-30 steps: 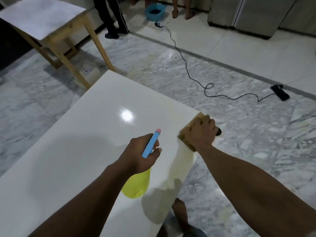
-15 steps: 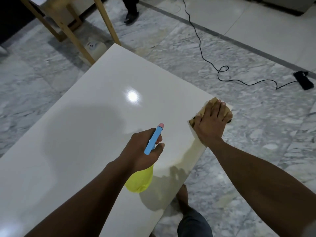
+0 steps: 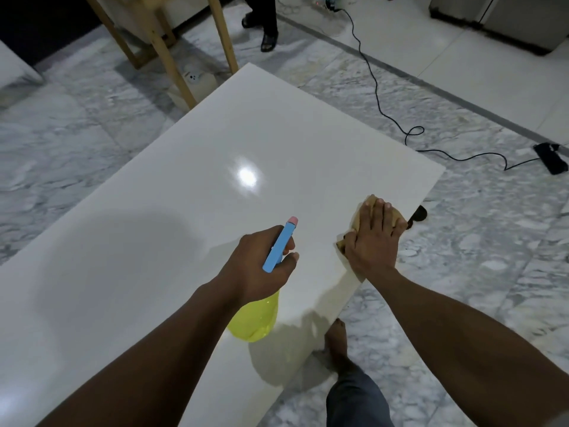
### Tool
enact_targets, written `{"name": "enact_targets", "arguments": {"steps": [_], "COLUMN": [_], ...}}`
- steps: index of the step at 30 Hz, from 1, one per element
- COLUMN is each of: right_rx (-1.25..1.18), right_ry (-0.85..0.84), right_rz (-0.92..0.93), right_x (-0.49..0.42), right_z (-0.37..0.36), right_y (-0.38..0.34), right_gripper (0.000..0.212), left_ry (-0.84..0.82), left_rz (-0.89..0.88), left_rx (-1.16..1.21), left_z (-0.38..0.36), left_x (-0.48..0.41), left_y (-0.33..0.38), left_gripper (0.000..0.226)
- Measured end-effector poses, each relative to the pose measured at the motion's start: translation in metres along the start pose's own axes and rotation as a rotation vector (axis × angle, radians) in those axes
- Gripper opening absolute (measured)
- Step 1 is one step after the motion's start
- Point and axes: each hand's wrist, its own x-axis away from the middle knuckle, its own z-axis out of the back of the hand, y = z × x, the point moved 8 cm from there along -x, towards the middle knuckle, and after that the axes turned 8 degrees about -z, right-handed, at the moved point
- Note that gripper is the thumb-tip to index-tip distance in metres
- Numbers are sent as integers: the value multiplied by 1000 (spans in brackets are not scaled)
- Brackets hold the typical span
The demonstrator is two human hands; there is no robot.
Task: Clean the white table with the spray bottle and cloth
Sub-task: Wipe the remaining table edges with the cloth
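Note:
The glossy white table [image 3: 191,192] fills the middle of the head view. My left hand [image 3: 261,268] grips a spray bottle [image 3: 257,318] with a yellow body and a blue trigger head tipped in pink, held just above the table's near right part. My right hand [image 3: 371,241] lies flat with straight fingers on a tan cloth [image 3: 368,202], pressing it on the table close to the right edge. Most of the cloth is hidden under the hand.
A wooden-legged table [image 3: 166,57] stands at the back left. A black cable [image 3: 378,97] runs across the marble floor to a black power strip [image 3: 552,157] on the right. Another person's feet [image 3: 268,35] stand at the back. My own bare foot [image 3: 337,343] is below the table's edge.
My right hand has slid the cloth inward from the table's right corner, and its fingers have straightened over the cloth. The left hand with the bottle has stayed in place. The camera has tilted.

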Motion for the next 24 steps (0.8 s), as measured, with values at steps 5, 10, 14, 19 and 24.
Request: {"name": "enact_targets", "arguments": {"steps": [5, 10, 14, 19, 24], "right_rx": [-6, -22, -53, -59, -83], "right_ry": [-2, -12, -53, -87, -155], "right_rz": [48, 114, 150, 179, 211], "right_x": [90, 183, 244, 293, 320], "right_z": [-13, -29, -40, -52, -64], "right_y": [-49, -100, -122, -139, -150], "right_gripper": [74, 75, 76, 77, 75], "left_ry": [25, 79, 72, 110, 119], "left_rz": [-20, 10, 73, 88, 106], "left_rx": [-10, 22, 22, 35, 87], "left_z": [16, 37, 45, 48, 42], "left_x": [87, 196, 256, 296, 309], "left_y": [-26, -71, -101, -118, -122], "left_gripper": [11, 12, 10, 8, 9]}}
